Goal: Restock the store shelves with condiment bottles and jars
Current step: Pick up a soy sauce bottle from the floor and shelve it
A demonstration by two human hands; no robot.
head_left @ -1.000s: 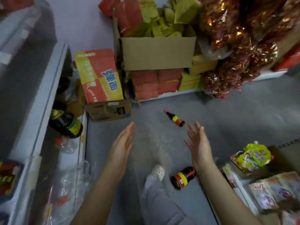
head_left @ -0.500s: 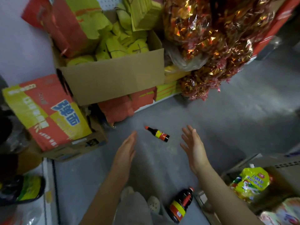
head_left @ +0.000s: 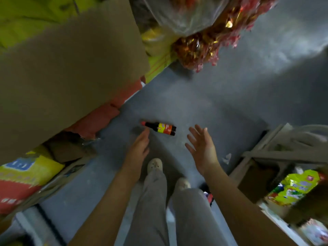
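A small dark sauce bottle [head_left: 160,128] with a red cap and a yellow-red label lies on its side on the grey floor. My left hand [head_left: 138,148] reaches toward it with straight fingers, its fingertips just short of the bottle's neck. My right hand [head_left: 201,146] hovers to the bottle's right, fingers spread, holding nothing. A second dark bottle [head_left: 207,195] shows only as a sliver behind my right forearm.
A big cardboard box [head_left: 71,77] looms at the left over red packets [head_left: 99,118]. Wrapped sweets in bags [head_left: 204,38] hang at the top. A low shelf with green snack bags [head_left: 294,189] stands at the right. My legs and white shoes [head_left: 155,166] are below.
I have stepped closer to the small bottle and the view tilted down. Both hands moved forward; the left fingertips now nearly reach the bottle's neck.
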